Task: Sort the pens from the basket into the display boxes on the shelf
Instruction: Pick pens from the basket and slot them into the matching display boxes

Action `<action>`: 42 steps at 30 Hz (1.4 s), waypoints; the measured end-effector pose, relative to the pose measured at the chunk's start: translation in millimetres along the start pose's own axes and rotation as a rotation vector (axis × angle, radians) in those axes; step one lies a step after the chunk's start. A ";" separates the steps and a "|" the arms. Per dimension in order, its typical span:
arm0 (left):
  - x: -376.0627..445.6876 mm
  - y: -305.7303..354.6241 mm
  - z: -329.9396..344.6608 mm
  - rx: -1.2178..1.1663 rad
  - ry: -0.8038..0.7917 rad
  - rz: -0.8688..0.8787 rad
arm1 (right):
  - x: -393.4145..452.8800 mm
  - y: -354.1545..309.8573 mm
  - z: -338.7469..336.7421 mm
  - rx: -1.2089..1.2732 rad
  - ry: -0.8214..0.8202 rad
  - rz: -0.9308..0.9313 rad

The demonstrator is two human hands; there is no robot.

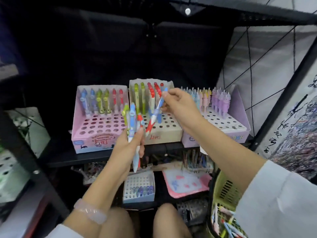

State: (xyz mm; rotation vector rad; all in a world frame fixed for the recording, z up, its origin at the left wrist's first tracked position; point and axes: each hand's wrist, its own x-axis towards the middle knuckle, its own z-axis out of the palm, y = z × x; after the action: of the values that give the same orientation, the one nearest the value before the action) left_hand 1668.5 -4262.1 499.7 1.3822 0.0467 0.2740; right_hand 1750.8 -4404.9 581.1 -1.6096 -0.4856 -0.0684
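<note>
My left hand (130, 145) grips a bunch of pens (133, 121) upright, with blue, green and red tops, in front of the shelf. My right hand (178, 103) pinches a blue pen (158, 107) tilted over the holes of the beige middle display box (164, 133). That box holds green and red pens in its back rows. A pink display box (91, 141) on the left holds blue, green and red pens. A lilac display box (240, 133) on the right holds pastel and purple pens. The green basket (226, 191) with loose pens is at the lower right.
The boxes stand on a black shelf (68, 158) in a black metal rack. Below it are a small white pen box (139, 188), a pink pad (187, 182) and more stationery. My knees are at the bottom edge. A wire grid panel rises at the right.
</note>
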 end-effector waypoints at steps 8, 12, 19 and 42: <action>2.6 26.7 -70.0 0.029 0.299 0.061 | 51.6 -22.9 101.8 -0.082 0.002 -0.128; -0.6 33.1 -97.8 0.033 0.367 0.091 | 72.4 -17.2 141.4 -0.256 -0.004 -0.201; 0.2 33.2 -125.1 0.022 0.422 0.078 | 93.2 -2.8 167.4 -0.540 -0.106 -0.280; 1.7 34.5 -123.2 -0.065 0.336 0.039 | 57.2 -2.7 170.1 -0.469 -0.332 -0.286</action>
State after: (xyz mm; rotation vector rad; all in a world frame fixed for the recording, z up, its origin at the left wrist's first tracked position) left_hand 1640.7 -4137.6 509.8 1.2613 0.2867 0.5340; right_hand 1760.2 -4225.7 583.9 -2.0101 -1.0145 -0.1394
